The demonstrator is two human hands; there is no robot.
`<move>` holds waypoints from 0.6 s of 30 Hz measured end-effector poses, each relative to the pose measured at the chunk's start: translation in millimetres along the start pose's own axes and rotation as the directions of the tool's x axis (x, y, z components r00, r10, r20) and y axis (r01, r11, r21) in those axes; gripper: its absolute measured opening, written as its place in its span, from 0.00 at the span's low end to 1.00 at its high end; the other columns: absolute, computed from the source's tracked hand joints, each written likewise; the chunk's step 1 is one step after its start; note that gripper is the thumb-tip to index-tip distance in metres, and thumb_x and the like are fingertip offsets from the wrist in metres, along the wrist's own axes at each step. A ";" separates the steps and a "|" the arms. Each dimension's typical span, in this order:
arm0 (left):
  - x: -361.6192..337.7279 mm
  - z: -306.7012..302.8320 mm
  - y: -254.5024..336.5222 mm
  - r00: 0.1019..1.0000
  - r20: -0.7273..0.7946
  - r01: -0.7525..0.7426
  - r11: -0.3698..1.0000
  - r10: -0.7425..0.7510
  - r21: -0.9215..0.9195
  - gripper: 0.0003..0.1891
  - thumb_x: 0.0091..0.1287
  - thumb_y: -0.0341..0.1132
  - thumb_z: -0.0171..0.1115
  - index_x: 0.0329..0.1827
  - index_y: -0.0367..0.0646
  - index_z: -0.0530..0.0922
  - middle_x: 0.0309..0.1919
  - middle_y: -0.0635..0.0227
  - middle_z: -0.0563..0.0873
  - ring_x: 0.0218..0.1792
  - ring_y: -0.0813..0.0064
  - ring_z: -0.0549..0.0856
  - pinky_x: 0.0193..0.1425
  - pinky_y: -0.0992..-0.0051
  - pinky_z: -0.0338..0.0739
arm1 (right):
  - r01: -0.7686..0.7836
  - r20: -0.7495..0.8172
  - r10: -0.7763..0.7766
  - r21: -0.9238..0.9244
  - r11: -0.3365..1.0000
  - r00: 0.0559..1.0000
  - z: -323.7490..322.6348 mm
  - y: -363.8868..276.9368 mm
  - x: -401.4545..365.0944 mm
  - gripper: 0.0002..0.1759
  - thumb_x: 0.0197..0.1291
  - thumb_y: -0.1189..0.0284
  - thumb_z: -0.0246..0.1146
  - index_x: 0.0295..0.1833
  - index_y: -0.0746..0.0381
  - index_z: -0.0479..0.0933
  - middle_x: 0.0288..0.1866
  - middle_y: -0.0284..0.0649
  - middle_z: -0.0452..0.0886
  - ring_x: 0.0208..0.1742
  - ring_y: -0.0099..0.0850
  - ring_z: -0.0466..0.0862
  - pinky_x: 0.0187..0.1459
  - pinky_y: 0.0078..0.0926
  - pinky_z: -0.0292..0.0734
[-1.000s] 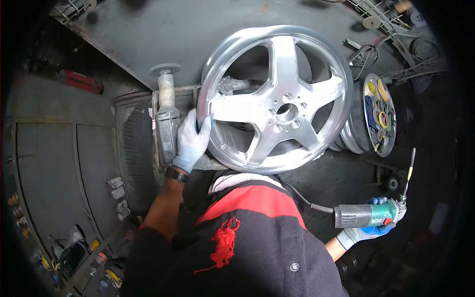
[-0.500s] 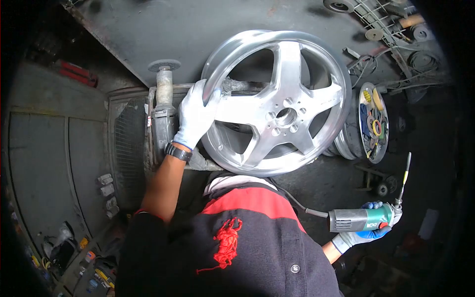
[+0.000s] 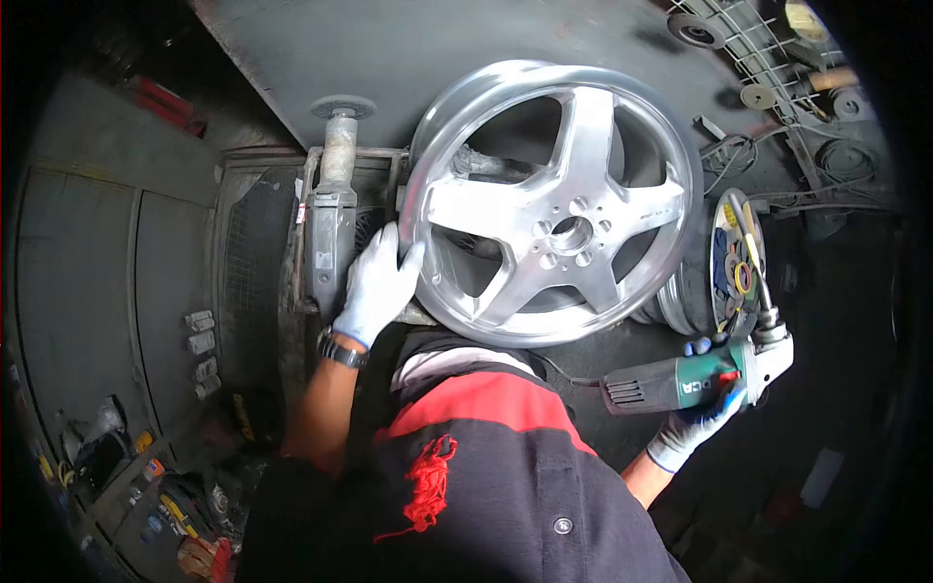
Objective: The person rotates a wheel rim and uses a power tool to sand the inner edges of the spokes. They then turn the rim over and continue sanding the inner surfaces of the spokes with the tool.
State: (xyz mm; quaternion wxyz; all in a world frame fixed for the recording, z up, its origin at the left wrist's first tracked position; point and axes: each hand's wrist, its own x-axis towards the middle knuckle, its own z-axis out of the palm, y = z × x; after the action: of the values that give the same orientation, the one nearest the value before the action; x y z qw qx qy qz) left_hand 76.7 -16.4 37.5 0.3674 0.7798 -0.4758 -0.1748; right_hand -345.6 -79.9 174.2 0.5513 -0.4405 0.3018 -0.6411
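A silver five-spoke alloy wheel (image 3: pixel 590 136) stands facing me, its spokes bright and shiny. Against its lower left edge is my left hand (image 3: pixel 377 290), in a white glove, the fingers stretched out and the thumb apart on the rim. My right hand (image 3: pixel 714 416), gloved in white and blue, is wrapped round a green and grey angle grinder (image 3: pixel 651 386) below and right of the wheel. A long thin shaft (image 3: pixel 756 255) points up from the grinder's head. The tip of that shaft overlaps the tray behind it, and some of my right fingers are hidden.
Left of the wheel, a polishing machine (image 3: pixel 333 228) with a round disc stands on a metal frame. An oval tray (image 3: pixel 717 316) of discs and tape lies to the right. A wire rack (image 3: pixel 753 49) holds wheels and cables. The grinder's cord (image 3: pixel 573 377) runs past my waist.
My left hand has slid down along the wheel's edge, its grasp loosened. The grinder in my right hand has moved up and left, its shaft now tilting left over the tray.
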 end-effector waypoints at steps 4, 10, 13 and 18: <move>-55.3 -13.4 16.1 0.985 0.168 -0.002 0.979 -0.034 0.205 0.19 0.70 0.46 0.61 0.51 0.38 0.77 0.44 0.49 0.85 0.48 0.48 0.85 0.52 0.51 0.80 | 0.033 0.029 -0.030 -0.092 0.995 0.999 6.8 4.1 14.6 0.39 0.66 0.52 0.68 0.71 0.67 0.68 0.64 0.48 0.76 0.59 0.43 0.79 0.62 0.51 0.75; -64.3 -15.0 130.2 0.974 0.131 -0.094 0.850 0.187 -0.518 0.18 0.69 0.28 0.66 0.61 0.36 0.78 0.52 0.56 0.86 0.52 0.69 0.87 0.58 0.69 0.82 | 0.030 0.083 -0.027 -0.029 0.999 0.996 26.8 4.9 35.6 0.42 0.62 0.48 0.71 0.70 0.68 0.69 0.60 0.48 0.78 0.52 0.44 0.82 0.54 0.48 0.82; -41.5 1.2 177.3 0.885 0.336 0.088 0.593 0.321 -0.800 0.23 0.71 0.27 0.63 0.68 0.37 0.74 0.56 0.61 0.83 0.58 0.70 0.84 0.62 0.69 0.79 | -0.012 0.196 0.040 -0.145 0.989 0.980 32.9 19.1 39.0 0.46 0.57 0.45 0.73 0.69 0.68 0.70 0.60 0.49 0.78 0.51 0.45 0.83 0.53 0.46 0.83; -21.9 56.3 193.4 0.837 0.298 0.085 0.429 0.459 -0.899 0.24 0.74 0.36 0.63 0.70 0.39 0.72 0.53 0.61 0.84 0.54 0.73 0.83 0.61 0.71 0.78 | -0.124 -0.033 0.138 -0.668 0.734 0.990 51.6 45.3 20.4 0.61 0.35 0.63 0.76 0.77 0.69 0.56 0.66 0.49 0.75 0.60 0.37 0.80 0.63 0.37 0.76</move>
State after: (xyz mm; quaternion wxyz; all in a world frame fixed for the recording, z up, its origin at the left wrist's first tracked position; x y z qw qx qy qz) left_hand -87.6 -73.8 141.2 0.5984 0.3344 -0.4777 -0.5495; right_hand -279.4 -104.1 161.6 0.4036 -0.5921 0.5363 -0.4460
